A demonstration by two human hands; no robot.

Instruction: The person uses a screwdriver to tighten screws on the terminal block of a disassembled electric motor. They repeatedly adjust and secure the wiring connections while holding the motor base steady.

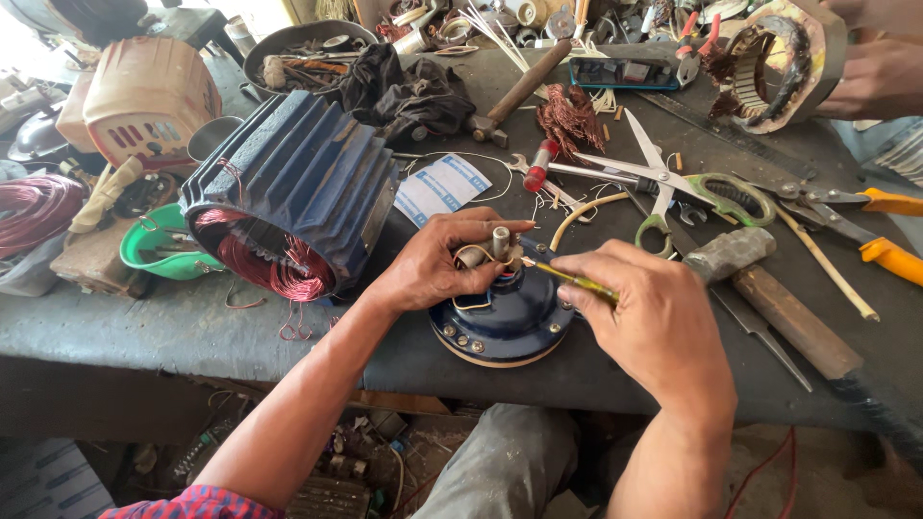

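Two hands of mine meet over a round blue motor cover (505, 327) lying at the near edge of the dark workbench (144, 322). Left of it lies a ribbed blue motor housing (298, 178) with copper windings. My left hand (433, 264) pinches the wire ends at the cover's shaft; my right hand (649, 317) is closed on a thin yellow-handled tool (577, 281) pointing at them. Scissors (663, 183) lie beyond.

The right hand (654, 322) hides its slim tool's handle, and the top edge crops another person's hand (875, 72).
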